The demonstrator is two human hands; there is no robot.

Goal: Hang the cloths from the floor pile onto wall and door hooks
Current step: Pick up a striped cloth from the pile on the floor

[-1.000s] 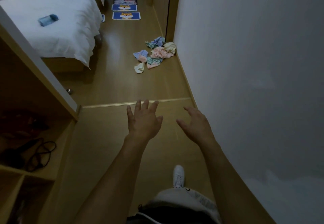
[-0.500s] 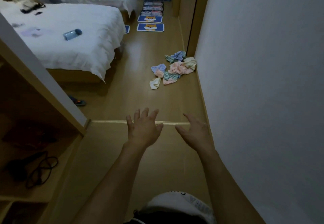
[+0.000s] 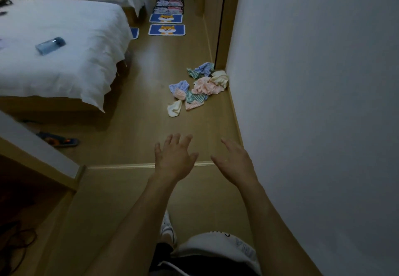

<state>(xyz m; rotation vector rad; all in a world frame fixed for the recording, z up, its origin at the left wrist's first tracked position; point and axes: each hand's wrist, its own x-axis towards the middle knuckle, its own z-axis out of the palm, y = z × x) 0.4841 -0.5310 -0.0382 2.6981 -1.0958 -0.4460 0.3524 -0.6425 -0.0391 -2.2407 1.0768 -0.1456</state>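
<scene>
Bedroom passage, dim light: wooden floor [image 3: 133,137], plain white wall [image 3: 313,102] along the right side, two white beds [image 3: 64,59] to the left.

Item 1. Pile of cloths [image 3: 197,87]: striped, pink and cream pieces, crumpled, lying on the floor against the foot of the wall, close to a wooden door frame [image 3: 218,27]. Its spread runs roughly along the wall, away from the viewer. None is lifted yet.

Item 2. Left hand [image 3: 174,157]: raised ahead of the body, fingers spread wide, holding nothing.

Item 3. Right hand [image 3: 234,161]: beside the wall, fingers straight and relaxed, holding nothing.

Relation: the pile lies straight ahead of both hands and well apart from them, beyond a threshold strip [image 3: 121,165] in the floor. The right hand is on the wall side, in line with the pile's thicker pink and cream end; the left hand lines up with the stray cream piece at its near edge. Judged: neither grip can reach without further steps forward and a stoop.

Other: blue bottle [image 3: 50,45] on the near bed; row of blue mats [image 3: 166,29] further along the floor. No hooks in view.
</scene>
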